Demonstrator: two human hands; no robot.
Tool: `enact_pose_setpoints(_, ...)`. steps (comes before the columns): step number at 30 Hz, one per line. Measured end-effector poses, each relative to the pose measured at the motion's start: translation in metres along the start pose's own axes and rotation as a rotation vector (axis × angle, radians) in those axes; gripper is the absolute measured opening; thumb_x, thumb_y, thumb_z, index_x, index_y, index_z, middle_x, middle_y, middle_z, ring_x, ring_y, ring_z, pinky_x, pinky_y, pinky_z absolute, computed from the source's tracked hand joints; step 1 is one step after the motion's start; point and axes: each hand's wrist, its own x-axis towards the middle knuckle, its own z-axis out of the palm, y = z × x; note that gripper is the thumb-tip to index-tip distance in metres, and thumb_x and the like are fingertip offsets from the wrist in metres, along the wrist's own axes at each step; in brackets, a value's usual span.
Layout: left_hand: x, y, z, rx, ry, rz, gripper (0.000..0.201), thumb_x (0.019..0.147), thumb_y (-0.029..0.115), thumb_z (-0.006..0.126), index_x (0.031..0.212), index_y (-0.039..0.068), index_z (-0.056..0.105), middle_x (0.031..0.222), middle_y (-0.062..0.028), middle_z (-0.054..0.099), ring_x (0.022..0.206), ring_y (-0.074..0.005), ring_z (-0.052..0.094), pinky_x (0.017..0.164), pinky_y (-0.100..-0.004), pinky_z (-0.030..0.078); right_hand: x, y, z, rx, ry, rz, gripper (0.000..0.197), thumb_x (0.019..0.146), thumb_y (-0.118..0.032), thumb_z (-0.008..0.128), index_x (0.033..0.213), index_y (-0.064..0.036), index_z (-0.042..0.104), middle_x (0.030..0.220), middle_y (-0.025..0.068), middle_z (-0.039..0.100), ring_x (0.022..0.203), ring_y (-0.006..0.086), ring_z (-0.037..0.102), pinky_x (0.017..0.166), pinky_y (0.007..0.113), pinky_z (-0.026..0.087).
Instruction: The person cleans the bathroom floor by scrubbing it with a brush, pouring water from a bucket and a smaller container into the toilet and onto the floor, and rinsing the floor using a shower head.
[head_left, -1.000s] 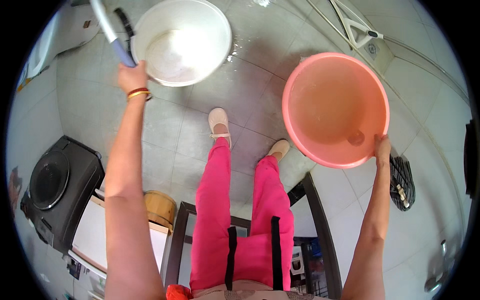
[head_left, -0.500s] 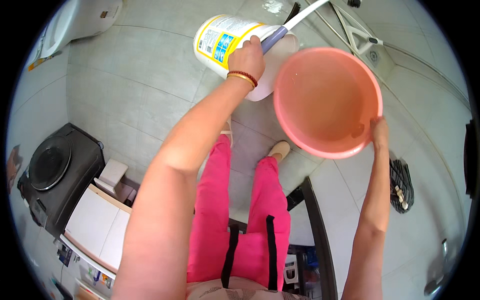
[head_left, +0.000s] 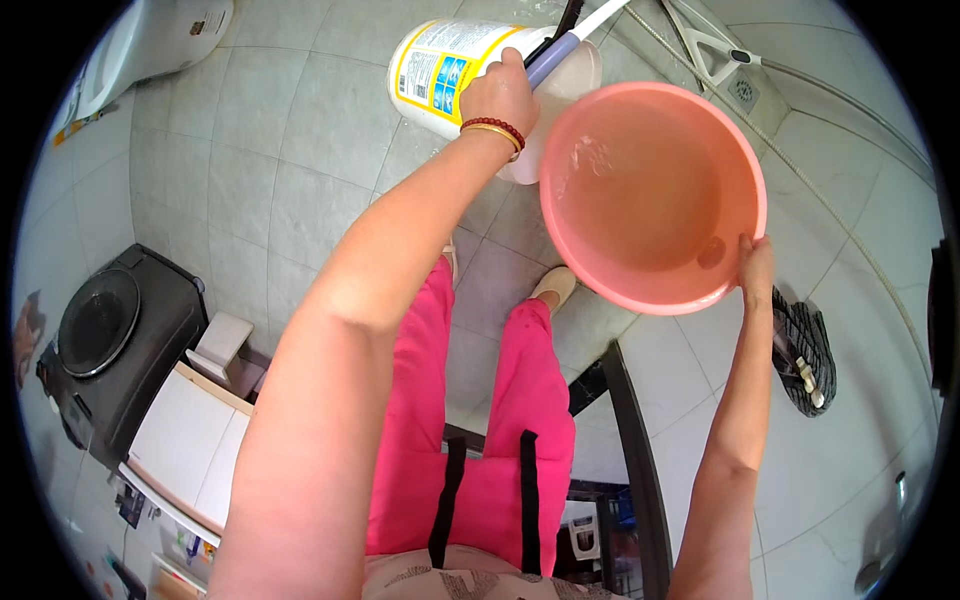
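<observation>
While cloudy water already fills much of the pink basin at front right, the right hand's fingers clasp its rim and the left hand's clutch a lavender grip; the tipped bucket's remaining contents are hidden

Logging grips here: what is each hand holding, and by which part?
The left hand holds a white pole by its lilac section; whether it also grips the white bucket cannot be told. The right hand holds the pink basin by its rim.
</observation>
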Motion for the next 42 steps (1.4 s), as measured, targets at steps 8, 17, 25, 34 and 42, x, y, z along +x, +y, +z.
enact_pose_setpoints(8, 0.004, -0.014, -0.008, 0.030, 0.050, 0.027, 0.022, 0.067, 0.010, 0.052, 0.085, 0.000, 0.045, 0.074, -0.0209, 0.058, 0.068, -0.0356, 0.058, 0.061, -0.0424, 0.047, -0.001, 0.015, 0.000, -0.050, -0.004, -0.020, 0.029, 0.079, -0.024, 0.049, 0.086, 0.0047, 0.049, 0.080, 0.0236, 0.057, 0.077, 0.0344, 0.056, 0.069, 0.038, 0.042)
enact_pose_setpoints(17, 0.000, -0.010, -0.025, 0.062, -0.039, 0.028, 0.019, 0.073, 0.007, 0.046, 0.089, -0.001, 0.044, 0.083, -0.0215, 0.056, 0.073, -0.0344, 0.059, 0.063, -0.0404, 0.048, -0.003, -0.056, 0.003, 0.106, -0.126, -0.008, 0.027, 0.077, -0.021, 0.050, 0.085, 0.0049, 0.051, 0.078, 0.0234, 0.058, 0.069, 0.0327, 0.058, 0.062, 0.038, 0.045)
enact_pose_setpoints(25, 0.003, -0.005, -0.011, 0.139, -0.116, 0.048, 0.018, 0.075, 0.008, 0.046, 0.090, -0.001, 0.044, 0.084, -0.0202, 0.056, 0.075, -0.0335, 0.058, 0.064, -0.0400, 0.048, -0.010, -0.053, 0.005, 0.262, -0.143, -0.008, 0.024, 0.077, -0.018, 0.050, 0.078, 0.0059, 0.047, 0.066, 0.0178, 0.055, 0.051, 0.0233, 0.055, 0.047, 0.034, 0.045)
enact_pose_setpoints(34, 0.010, -0.016, -0.030, 0.056, -0.102, 0.072, 0.018, 0.075, 0.008, 0.046, 0.091, 0.000, 0.044, 0.085, -0.0197, 0.056, 0.076, -0.0328, 0.059, 0.064, -0.0394, 0.048, -0.010, -0.045, 0.008, 0.250, -0.184, -0.014, 0.026, 0.080, -0.018, 0.046, 0.089, 0.0062, 0.045, 0.074, 0.0119, 0.054, 0.054, 0.0166, 0.054, 0.040, 0.028, 0.045)
enact_pose_setpoints(42, 0.002, -0.018, -0.008, 0.023, -0.196, 0.016, 0.018, 0.078, 0.012, 0.046, 0.092, 0.001, 0.044, 0.089, -0.0191, 0.056, 0.079, -0.0317, 0.058, 0.066, -0.0371, 0.048, -0.012, -0.099, 0.020, 0.231, -0.176, -0.037, 0.023, 0.078, -0.017, 0.048, 0.081, 0.0067, 0.048, 0.066, 0.0135, 0.054, 0.052, 0.0194, 0.053, 0.046, 0.031, 0.044)
